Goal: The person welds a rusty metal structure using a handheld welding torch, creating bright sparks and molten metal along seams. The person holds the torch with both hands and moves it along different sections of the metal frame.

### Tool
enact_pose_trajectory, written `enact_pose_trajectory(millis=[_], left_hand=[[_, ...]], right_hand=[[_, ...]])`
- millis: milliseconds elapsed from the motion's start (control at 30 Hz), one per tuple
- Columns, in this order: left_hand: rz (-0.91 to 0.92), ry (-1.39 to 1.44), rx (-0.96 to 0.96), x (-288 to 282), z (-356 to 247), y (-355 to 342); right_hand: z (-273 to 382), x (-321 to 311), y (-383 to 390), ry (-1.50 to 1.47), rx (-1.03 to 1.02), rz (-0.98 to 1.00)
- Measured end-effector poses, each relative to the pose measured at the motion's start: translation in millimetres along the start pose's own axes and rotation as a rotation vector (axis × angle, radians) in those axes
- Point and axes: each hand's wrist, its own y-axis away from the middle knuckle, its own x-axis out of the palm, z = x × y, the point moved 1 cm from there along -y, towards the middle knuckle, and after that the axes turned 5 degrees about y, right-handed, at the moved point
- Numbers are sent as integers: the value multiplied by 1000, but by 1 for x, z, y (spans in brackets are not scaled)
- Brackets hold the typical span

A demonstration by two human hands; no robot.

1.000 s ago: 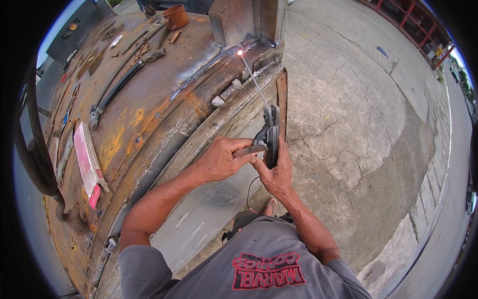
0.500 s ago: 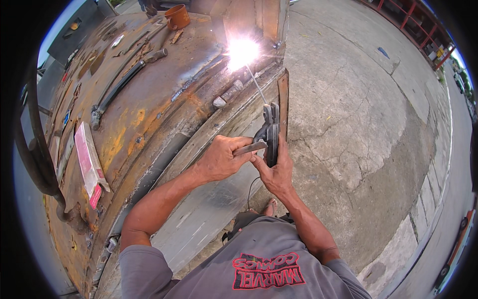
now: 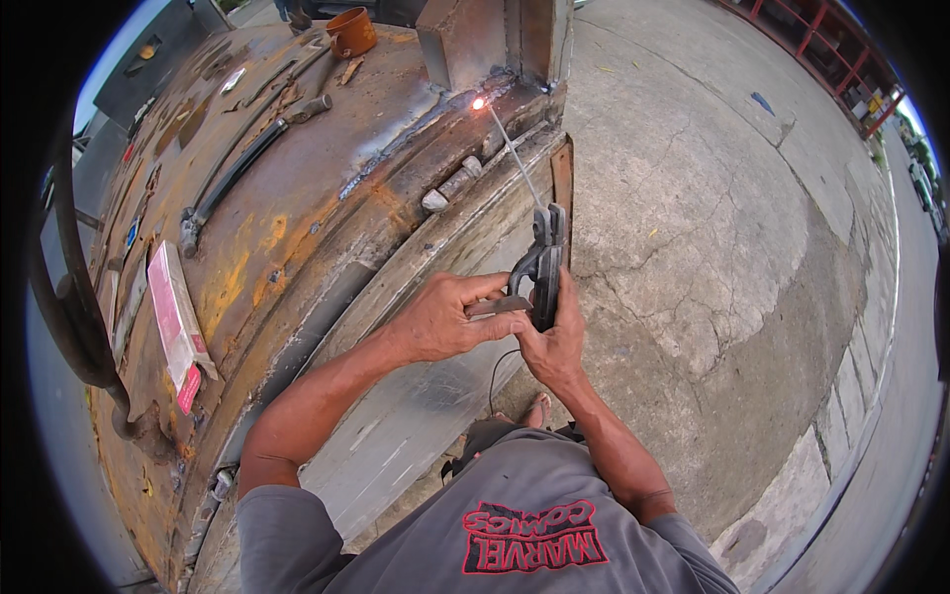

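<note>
My right hand [image 3: 554, 342] is closed round the dark handle of a welding electrode holder [image 3: 546, 272]. A thin welding rod [image 3: 517, 158] runs from the holder's jaws up and left, its tip glowing orange at a seam by an upright steel piece [image 3: 470, 49]. My left hand [image 3: 450, 315] is beside the right, with thumb and fingers closed on a short flat grey metal strip [image 3: 495, 306]. The strip lies against the holder's curved lever; whether it is part of the holder I cannot tell. Dark weld marks [image 3: 391, 153] run along the rusty plate's edge.
On the rusty steel plate [image 3: 297, 188] lie a hammer [image 3: 237, 173], a pink-and-white carton [image 3: 176, 312] and several metal scraps. An orange-brown cup [image 3: 351, 33] stands at the far end. Bent dark pipes [image 3: 84, 327] rise at left. Cracked concrete [image 3: 693, 247] stretches to the right.
The bright white arc at the rod's tip has died to a small orange glow, and the upright steel shows clearly. The holder has shifted slightly right; both hands keep their grip.
</note>
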Motion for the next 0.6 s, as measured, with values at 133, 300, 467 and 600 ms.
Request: enact_pose_trajectory(millis=[133,300,467,600], left_hand=[[7,-30,-38,-1,1,-1],[-32,-70,-30,1,6,-1],[-75,-61,7,3,11,-1],[-66,-77,-19,2,10,-1]], right_hand=[[-3,1,0,-5,-19,2],[2,0,-4,18,-21,32],[3,1,-5,-14,-10,37],[0,2,-4,-22,-20,38]])
